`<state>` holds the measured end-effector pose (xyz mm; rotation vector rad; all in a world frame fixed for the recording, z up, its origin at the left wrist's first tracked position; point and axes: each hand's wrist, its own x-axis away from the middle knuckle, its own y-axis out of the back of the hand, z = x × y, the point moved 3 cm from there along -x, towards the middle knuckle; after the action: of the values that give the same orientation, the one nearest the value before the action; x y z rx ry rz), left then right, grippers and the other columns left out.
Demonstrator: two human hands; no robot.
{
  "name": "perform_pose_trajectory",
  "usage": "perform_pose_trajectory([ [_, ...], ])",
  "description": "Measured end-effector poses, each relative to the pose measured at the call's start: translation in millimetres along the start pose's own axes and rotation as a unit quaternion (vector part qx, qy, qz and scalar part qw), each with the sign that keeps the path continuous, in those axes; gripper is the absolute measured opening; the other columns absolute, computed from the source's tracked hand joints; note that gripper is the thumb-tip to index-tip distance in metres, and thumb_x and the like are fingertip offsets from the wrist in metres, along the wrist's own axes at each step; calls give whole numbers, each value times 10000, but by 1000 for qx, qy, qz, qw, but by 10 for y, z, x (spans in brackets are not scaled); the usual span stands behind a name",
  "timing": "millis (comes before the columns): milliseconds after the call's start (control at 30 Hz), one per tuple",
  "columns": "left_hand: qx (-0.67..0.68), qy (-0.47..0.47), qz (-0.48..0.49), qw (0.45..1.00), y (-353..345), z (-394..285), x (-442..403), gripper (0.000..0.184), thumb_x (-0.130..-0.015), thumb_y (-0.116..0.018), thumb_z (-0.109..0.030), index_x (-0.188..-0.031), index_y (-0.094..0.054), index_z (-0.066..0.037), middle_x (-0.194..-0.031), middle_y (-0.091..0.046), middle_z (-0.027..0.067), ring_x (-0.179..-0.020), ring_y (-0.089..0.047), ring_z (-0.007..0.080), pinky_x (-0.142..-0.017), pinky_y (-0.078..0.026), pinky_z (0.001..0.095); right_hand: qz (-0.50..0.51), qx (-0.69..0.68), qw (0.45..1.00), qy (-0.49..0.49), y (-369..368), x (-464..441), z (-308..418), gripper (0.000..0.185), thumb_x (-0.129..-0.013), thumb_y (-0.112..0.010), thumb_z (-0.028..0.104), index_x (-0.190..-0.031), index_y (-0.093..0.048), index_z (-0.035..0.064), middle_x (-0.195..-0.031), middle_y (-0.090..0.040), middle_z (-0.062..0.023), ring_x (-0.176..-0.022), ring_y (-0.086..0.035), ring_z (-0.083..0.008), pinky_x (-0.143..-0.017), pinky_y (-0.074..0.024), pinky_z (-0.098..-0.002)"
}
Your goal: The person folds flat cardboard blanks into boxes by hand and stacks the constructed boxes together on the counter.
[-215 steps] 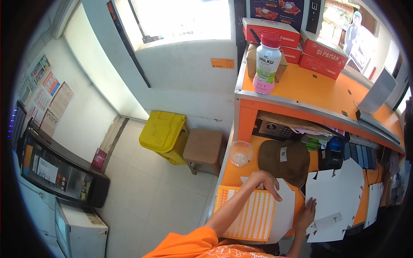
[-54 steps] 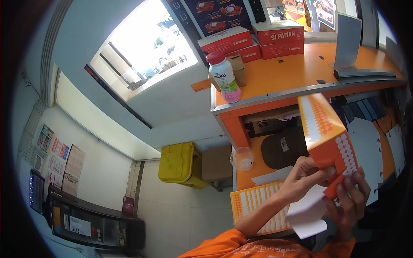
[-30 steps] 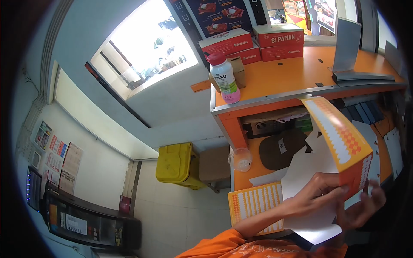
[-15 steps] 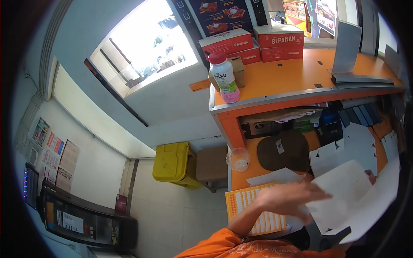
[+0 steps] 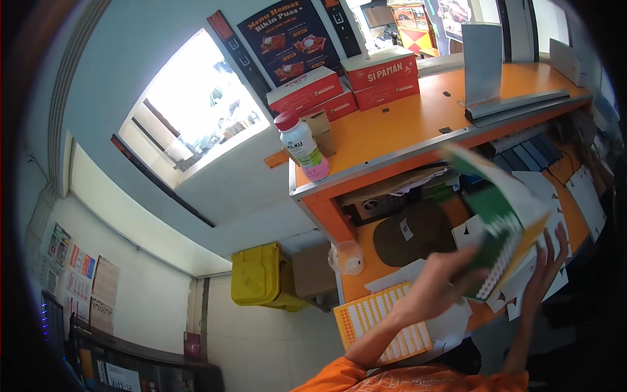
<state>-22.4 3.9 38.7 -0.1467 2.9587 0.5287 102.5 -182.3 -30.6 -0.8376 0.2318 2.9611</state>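
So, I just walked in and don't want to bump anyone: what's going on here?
A person's left hand holds a bent green and orange carton, blurred, over the counter. The right hand is open at its edge, contact unclear. A patterned orange card lies near a brown cap.

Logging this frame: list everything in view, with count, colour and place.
Folded carton: one, green, white and yellow, between the hands, blurred
Printed cardboard: count unclear, orange and white, lower surface
Cut cardboard: several, white, lower surface, right
Cap: one, brown, lower surface
Cup: one, clear, left of cap
Bottle: one, white, green and pink, counter corner
Boxes: four visible, red and white, counter back
Poster: one, dark, wall
Bin: one, yellow, floor
Stool: one, brown, beside bin
Left hand: one, at carton's lower edge
Right hand: one, fingers spread beside carton
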Motion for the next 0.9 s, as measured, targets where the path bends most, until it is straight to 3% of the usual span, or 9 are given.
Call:
perform_pose_trajectory([
  [33, 157, -16, -72, 985, -40, 86, 1, 272, -936, -514, -139, -1176, -542, -14, -922, -639, 66, -812, -565, 43, -684, -483, 230, -4, 54, 988, 147, -39, 153, 229, 610, -902, -498, 429, -1389, -286, 128, -1379, -324, -135, -1249, -376, -384, -1015, -315, -508],
  [100, 276, -45, -88, 956, -70, 103, -42, 306, -947, -499, -158, -1206, -513, 3, -988, -616, 47, -861, -557, 54, -725, -478, 222, 43, 164, 934, 314, -146, 520, 403, 549, -877, -560, 380, -1351, -325, 234, -1352, -341, -122, -1240, -375, -406, -1021, -301, -551],
  [200, 342, -18, -56, 938, -99, 117, -1, 358, -965, -465, -200, -1248, -472, 19, -1055, -585, 45, -927, -540, 64, -772, -464, 213, 81, 306, 750, 580, -286, 736, 641, 465, -863, -601, 338, -1273, -382, 329, -1334, -347, -98, -1243, -376, -388, -1028, -301, -572],
  [400, 509, 24, -22, 860, -233, 78, -25, 335, -931, -527, -175, -1224, -448, -33, -981, -624, 36, -838, -586, 65, -660, -489, 208, 67, 120, 822, 552, -117, 534, 793, 348, -867, -605, 324, -1166, -442, 400, -1166, -396, -17, -1098, -475, -275, -985, -373, -528],
  [433, 519, 19, 21, 855, -209, 177, -49, 473, -900, -545, -76, -1320, -337, -11, -1086, -607, 115, -971, -607, 152, -757, -547, 270, 62, 96, 832, 542, -114, 506, 804, 336, -860, -611, 339, -1154, -451, 371, -1155, -393, -27, -1092, -475, -279, -972, -384, -530],
  [533, 557, 39, 4, 830, -266, 215, -44, 417, -897, -553, -78, -1276, -397, -7, -1072, -614, 96, -972, -601, 150, -774, -538, 276, 47, 28, 861, 506, -106, 416, 824, 332, -838, -628, 383, -1117, -477, 285, -1122, -382, -58, -1074, -477, -291, -934, -418, -536],
  [567, 555, 42, 10, 831, -273, 229, -46, 391, -893, -564, -83, -1251, -423, -7, -1066, -615, 91, -973, -600, 151, -781, -535, 280, 49, 60, 867, 493, -103, 388, 880, 340, -815, -646, 336, -1080, -494, 187, -1124, -399, -85, -1079, -480, -315, -913, -439, -533],
  [700, 518, 53, -30, 853, -251, 274, -20, 297, -884, -597, -109, -1152, -516, -10, -1052, -617, 70, -967, -595, 147, -796, -523, 285, 141, 168, 884, 412, -147, 320, 1075, 272, -778, -621, 193, -1003, -531, 70, -1082, -480, -98, -1097, -488, -354, -909, -451, -543],
  [900, 463, -15, -78, 883, -123, 337, -1, 299, -899, -578, -118, -1166, -475, -32, -1085, -587, 68, -978, -590, 145, -798, -527, 288, 198, 125, 848, 476, -217, 371, 902, 175, -838, -550, 186, -965, -566, 67, -979, -559, -82, -995, -572, -302, -921, -438, -554],
])
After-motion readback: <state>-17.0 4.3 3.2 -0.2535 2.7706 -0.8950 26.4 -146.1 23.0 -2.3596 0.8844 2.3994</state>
